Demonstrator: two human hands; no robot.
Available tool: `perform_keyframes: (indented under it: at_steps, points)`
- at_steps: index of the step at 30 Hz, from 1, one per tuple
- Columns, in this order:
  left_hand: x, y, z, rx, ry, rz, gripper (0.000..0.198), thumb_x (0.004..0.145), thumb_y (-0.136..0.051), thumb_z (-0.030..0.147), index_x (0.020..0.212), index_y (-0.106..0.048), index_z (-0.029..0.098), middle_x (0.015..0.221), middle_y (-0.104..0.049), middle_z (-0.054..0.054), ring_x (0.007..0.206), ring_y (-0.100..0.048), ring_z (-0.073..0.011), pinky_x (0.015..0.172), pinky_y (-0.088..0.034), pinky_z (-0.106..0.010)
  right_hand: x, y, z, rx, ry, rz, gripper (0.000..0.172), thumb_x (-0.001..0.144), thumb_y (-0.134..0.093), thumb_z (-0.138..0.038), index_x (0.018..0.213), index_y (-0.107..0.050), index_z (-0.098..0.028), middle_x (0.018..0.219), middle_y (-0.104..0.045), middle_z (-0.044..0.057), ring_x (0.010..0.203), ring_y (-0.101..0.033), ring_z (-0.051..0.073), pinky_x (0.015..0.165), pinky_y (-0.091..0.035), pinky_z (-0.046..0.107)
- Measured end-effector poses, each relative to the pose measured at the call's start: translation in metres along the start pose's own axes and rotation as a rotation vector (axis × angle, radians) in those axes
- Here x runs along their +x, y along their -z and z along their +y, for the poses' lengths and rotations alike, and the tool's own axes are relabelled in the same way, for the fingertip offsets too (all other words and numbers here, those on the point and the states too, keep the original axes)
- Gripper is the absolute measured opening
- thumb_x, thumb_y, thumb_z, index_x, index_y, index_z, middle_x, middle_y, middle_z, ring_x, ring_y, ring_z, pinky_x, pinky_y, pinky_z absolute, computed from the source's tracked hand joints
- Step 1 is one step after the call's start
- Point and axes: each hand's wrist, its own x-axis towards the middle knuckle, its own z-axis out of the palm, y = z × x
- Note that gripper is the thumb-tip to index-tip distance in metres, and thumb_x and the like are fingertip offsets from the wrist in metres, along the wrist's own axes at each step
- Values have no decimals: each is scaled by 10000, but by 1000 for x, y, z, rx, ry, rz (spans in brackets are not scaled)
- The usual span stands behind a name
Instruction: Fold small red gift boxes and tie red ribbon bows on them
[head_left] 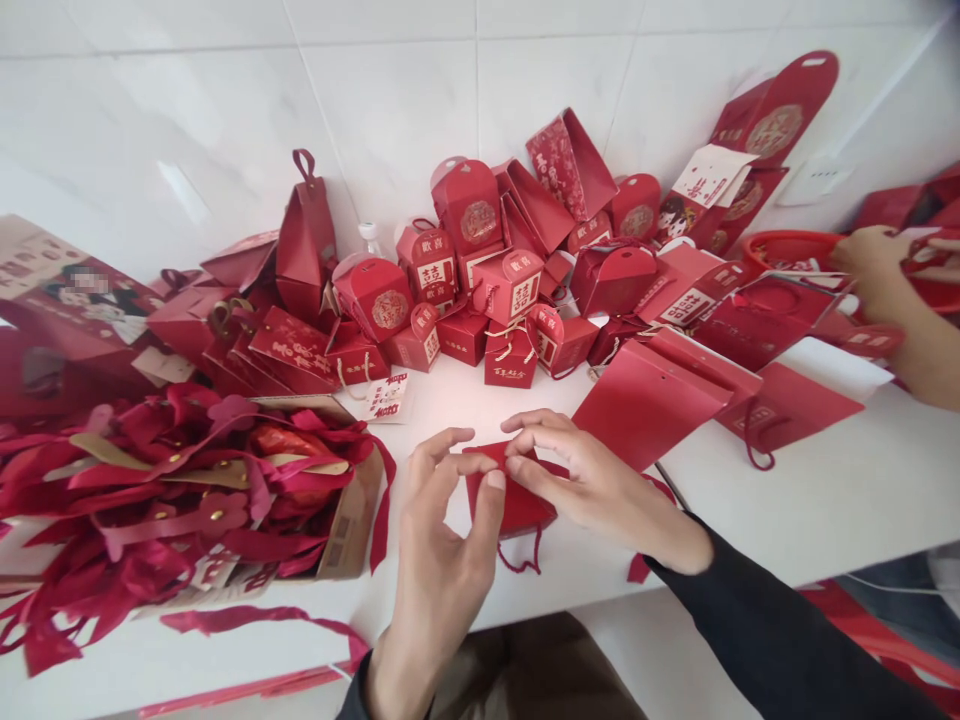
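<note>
A small red gift box point(521, 512) lies on the white table point(420, 640) in front of me, a dark red cord loop hanging from its near side. Over its top, my left hand point(444, 540) curves its thumb and index finger together in a pinch. My right hand point(592, 478) meets it there, thumb and fingertips also pinched close together. Whatever the fingertips hold is too small or hidden to make out. A dark red ribbon point(651, 490) shows beneath my right wrist.
To the left stands a cardboard box point(351, 515) heaped with red ribbons and flowers. Several red gift boxes point(514, 285) are piled along the wall. Red paper bags point(652, 405) lie at right. Further right, another person's arm point(889, 310) reaches beside a red basin point(787, 245).
</note>
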Motion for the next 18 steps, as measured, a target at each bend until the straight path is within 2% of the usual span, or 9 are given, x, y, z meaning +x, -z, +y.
perform_keyframes:
  at_steps: [4,8,11,18]
  points:
    - [-16,-4,-15,109,85,-44,457,891,-656,290,1318,-505,225,1153,-588,-93,1061,-588,-248,907,-522,-433,3,-7,2,-32,-55,36,179,999,-558,-368,911,-649,-241,1289,-614,75,1284,-546,268,1115,-393,448]
    - [-27,-10,-24,-46,214,-56,356,961,-551,310,1302,-504,217,1046,-597,-66,940,-619,-197,821,-557,-369,1,-13,11,-111,-60,31,151,971,-549,-342,928,-647,-235,1311,-589,107,1301,-529,282,1114,-398,463]
    - [-29,-12,-23,-153,266,-28,335,976,-533,344,1286,-512,216,1037,-606,-60,952,-631,-186,828,-561,-348,1,-17,16,-138,-26,37,145,959,-547,-333,908,-641,-235,1316,-585,115,1310,-520,274,1116,-398,456]
    - [-29,-11,-22,-246,332,-12,352,971,-547,394,1270,-532,209,1064,-611,-72,968,-637,-193,841,-564,-346,5,-21,19,-167,16,32,123,926,-553,-298,866,-636,-228,1286,-603,131,1295,-540,268,1120,-406,445]
